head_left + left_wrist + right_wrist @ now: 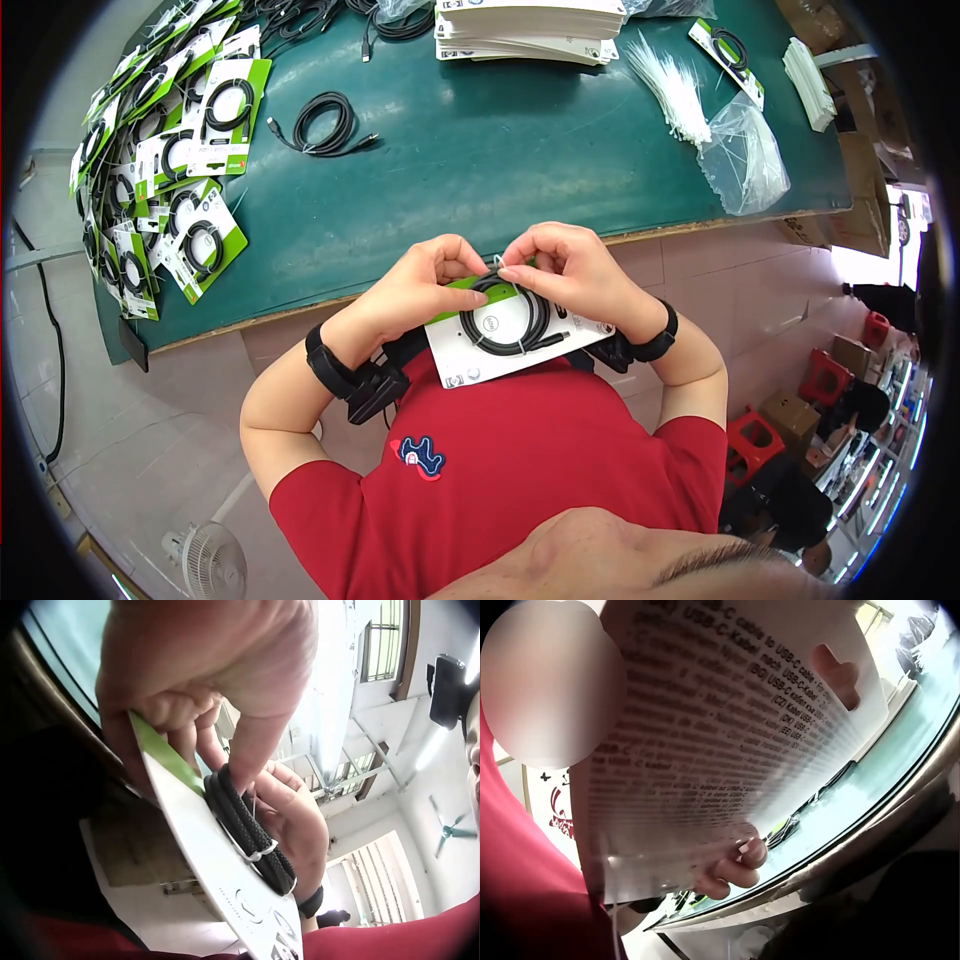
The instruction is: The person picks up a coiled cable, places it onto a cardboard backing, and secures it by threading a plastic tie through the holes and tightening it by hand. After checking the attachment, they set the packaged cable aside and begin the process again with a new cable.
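Observation:
A white and green card (458,350) with a coiled black cable (541,318) on its front is held above the person's lap, off the table's front edge. The left hand (425,283) grips the card's green edge, thumb on the front by the coil. At the top of the coil the right hand (572,268) pinches a thin white tie (499,262) between thumb and forefinger. In the left wrist view another white tie (262,852) wraps the coil (238,817). The card's printed back (727,712) fills the right wrist view, with left-hand fingertips (735,874) behind its lower edge.
On the green table (450,150) lie a heap of carded cables (190,150) at left, a loose coiled cable (325,125), a stack of white cards (530,30) at the back, white ties (668,95), a clear bag (745,160) and one carded cable (730,55) at right.

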`<state>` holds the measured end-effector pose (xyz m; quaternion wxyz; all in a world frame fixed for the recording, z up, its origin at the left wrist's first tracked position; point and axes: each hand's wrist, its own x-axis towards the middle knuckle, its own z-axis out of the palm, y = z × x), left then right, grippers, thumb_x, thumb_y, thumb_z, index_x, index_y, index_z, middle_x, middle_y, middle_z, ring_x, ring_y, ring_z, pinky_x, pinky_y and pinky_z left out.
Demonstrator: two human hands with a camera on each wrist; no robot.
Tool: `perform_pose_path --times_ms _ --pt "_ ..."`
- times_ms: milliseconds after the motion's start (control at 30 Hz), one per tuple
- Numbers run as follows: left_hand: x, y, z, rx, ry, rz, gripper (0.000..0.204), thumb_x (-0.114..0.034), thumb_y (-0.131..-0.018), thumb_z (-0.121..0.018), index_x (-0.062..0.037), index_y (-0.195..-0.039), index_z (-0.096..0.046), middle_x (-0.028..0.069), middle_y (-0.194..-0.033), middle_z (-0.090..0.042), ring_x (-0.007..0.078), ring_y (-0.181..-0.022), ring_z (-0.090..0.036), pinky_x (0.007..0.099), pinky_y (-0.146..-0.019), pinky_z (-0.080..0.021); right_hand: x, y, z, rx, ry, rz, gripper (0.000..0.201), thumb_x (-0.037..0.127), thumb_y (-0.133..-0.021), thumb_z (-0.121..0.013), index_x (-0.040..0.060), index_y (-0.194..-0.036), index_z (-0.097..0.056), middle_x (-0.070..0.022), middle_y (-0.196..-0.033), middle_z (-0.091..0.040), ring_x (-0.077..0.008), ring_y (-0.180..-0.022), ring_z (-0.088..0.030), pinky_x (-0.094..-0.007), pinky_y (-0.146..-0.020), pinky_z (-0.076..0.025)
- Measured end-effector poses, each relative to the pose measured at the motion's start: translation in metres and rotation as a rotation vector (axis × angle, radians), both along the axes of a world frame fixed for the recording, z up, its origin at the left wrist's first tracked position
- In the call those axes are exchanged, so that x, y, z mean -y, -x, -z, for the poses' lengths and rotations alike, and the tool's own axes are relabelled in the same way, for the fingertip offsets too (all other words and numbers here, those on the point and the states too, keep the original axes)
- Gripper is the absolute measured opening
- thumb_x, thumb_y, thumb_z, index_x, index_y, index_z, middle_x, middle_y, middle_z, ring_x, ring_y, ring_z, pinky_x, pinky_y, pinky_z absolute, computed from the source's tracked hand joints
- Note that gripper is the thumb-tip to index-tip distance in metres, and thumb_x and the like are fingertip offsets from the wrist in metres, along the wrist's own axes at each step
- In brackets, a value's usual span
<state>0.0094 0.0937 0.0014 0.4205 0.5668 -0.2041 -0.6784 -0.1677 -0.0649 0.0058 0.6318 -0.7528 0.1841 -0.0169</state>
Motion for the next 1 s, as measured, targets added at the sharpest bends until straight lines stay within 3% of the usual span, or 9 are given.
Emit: perform_pose_path --times_ms 300,433,600,1000 --pt "0.003 -0.004 0.002 -0.059 -0.034 0.074 0.031 0.009 -0.082 -0.072 -0.0039 -0.105 -0.056 0.0053 -0.108 -0.066 0.0112 -0.103 -0.064 0.026 -0.091 -0.053 -0.001 0.001 0.005 0.015 -0.11 -0.011 0.009 0.009 -0.09 -0.075 0.0026 -0.092 -0.069 0.0025 -0.083 -0.061 -0.0004 -0.065 -0.049 -0.0187 -0.056 -0.039" --pt "0.004 -0.005 0.0 -0.042 -0.03 0.064 0.03 0.009 -0.082 -0.071 -0.0039 -0.105 -0.056 0.0052 -0.107 -0.066 0.011 -0.102 -0.064 0.0258 -0.09 -0.052 -0.002 0.0 0.004 0.058 0.001 -0.008 0.009 0.009 -0.09 -0.075 0.0024 -0.093 -0.07 0.0025 -0.082 -0.061 -0.0002 -0.064 -0.049 -0.0184 -0.055 -0.039" --pt "0.007 -0.004 -0.003 -0.001 -0.017 0.041 0.029 0.009 -0.083 -0.07 -0.0036 -0.104 -0.055 0.0055 -0.106 -0.066 0.0111 -0.101 -0.064 0.0258 -0.088 -0.053 -0.001 -0.002 -0.001 0.023 -0.029 0.033 0.009 0.009 -0.089 -0.076 0.0022 -0.093 -0.07 0.0025 -0.081 -0.062 -0.0003 -0.062 -0.049 -0.0188 -0.054 -0.038" --pt "0.016 -0.007 -0.007 0.184 0.066 -0.033 0.027 0.011 -0.084 -0.067 -0.0026 -0.103 -0.055 0.0069 -0.104 -0.067 0.0127 -0.1 -0.065 0.0267 -0.083 -0.053 0.007 -0.01 -0.009 0.25 0.361 0.005 0.009 0.004 -0.083 -0.078 0.0014 -0.088 -0.071 -0.0029 -0.079 -0.064 -0.0057 -0.053 -0.044 -0.0226 -0.05 -0.035"
